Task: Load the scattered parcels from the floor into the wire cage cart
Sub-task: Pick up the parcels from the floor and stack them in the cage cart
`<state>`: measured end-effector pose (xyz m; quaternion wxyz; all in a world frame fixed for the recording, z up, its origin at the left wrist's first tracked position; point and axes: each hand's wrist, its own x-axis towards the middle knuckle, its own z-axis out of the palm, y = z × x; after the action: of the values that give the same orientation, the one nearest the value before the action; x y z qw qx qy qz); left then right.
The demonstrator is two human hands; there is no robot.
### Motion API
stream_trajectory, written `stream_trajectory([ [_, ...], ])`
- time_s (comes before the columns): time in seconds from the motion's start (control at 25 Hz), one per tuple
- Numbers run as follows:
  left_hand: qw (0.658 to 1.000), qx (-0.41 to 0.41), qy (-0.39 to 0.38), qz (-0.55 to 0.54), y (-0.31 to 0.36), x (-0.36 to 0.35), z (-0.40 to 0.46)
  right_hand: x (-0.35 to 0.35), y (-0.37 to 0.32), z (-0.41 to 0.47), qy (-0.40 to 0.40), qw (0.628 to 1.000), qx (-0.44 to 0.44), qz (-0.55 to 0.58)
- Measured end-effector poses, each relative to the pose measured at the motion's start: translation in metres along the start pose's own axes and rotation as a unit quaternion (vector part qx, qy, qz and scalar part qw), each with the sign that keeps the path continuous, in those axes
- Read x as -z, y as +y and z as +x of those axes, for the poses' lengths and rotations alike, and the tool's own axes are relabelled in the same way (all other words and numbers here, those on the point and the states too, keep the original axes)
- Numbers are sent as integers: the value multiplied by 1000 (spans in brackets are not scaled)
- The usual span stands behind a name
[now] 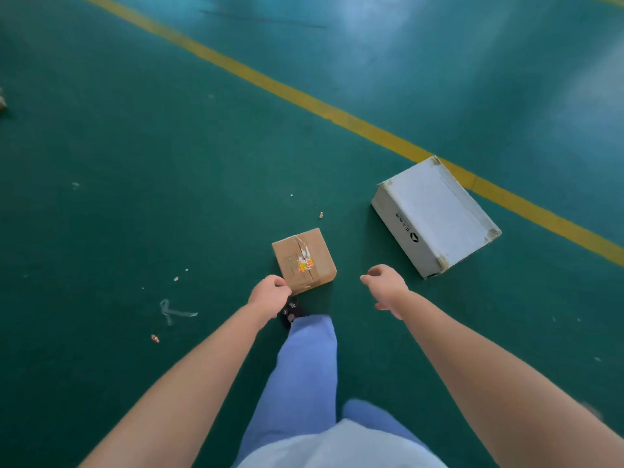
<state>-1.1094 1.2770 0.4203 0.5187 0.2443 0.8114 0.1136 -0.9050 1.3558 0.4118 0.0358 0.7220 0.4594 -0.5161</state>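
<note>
Lying on the green floor (pixel 135 163), the brown parcel (pixel 304 260) is sitting just beyond the left hand (pixel 269 293), its fingers loosely curled and holding nothing, while the right hand (pixel 386 285), likewise slack, is hovering between it and the white parcel (pixel 435 214).

The floor (pixel 135 146) is smooth green paint with a soft sheen. The small brown box (pixel 304 260) is matt cardboard with torn glossy tape. The white box (pixel 435 214) is matt card, its corners scuffed.
</note>
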Motion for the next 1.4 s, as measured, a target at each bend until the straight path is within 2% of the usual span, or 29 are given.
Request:
stream_trajectory([
  [0.16, 994, 76, -50, -55, 28, 9, 112, -27, -51, 107, -28, 997, -40, -53],
  [0.36, 986, 129, -49, -90, 18, -19, 256, -90, -79, 259, -69, 991, -33, -105],
  [0.6, 963, 213, -33, -161, -49, -91, 412, -164, -41, 427, -86, 984, -58, -145],
  [0.76, 942, 234, 11, -240, -89, -133, 483, -196, -2, 498, -130, 986, -89, -63],
  [0.88, 930, 233, 51, -279, -99, -149, 501, -207, 18, 519, -148, 985, -83, -15],
  [1.04, 897, 264, 55, -350, -93, -146, 489, -204, 15, 511, -147, 986, -82, 16],
  [1.24, 911, 236, 65, -332, -53, -85, 429, -172, -44, 437, -142, 987, -71, -6],
  [1.4, 909, 210, 81, -349, -18, -12, 357, -141, -121, 358, -140, 989, -21, -52],
])
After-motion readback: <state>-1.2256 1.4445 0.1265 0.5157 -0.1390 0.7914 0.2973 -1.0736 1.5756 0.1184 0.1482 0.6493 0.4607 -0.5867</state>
